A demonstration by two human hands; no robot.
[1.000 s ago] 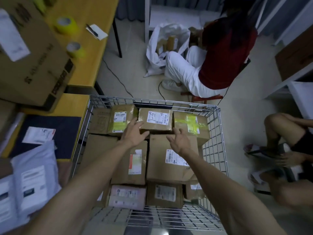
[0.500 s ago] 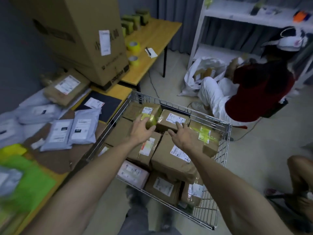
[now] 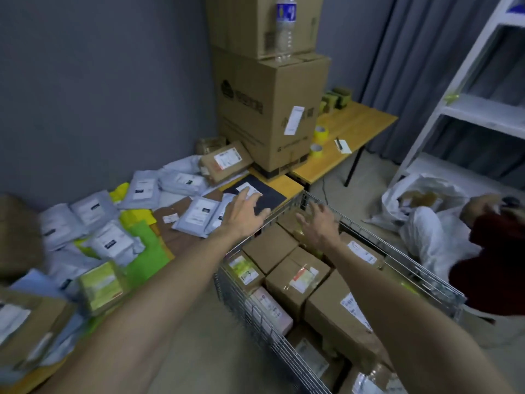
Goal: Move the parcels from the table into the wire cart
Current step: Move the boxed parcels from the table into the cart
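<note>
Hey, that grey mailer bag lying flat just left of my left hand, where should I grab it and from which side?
Probably pinch the grey mailer by its edge facing the wire cart, coming down from the cart side with the left hand, which hovers open beside it. It lies flat and thin, label up, so it offers no side to clamp.

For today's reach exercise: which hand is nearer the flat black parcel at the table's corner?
Left. The left hand is over the flat black parcel; the right hand is off it, above the silver wire cart.
</note>
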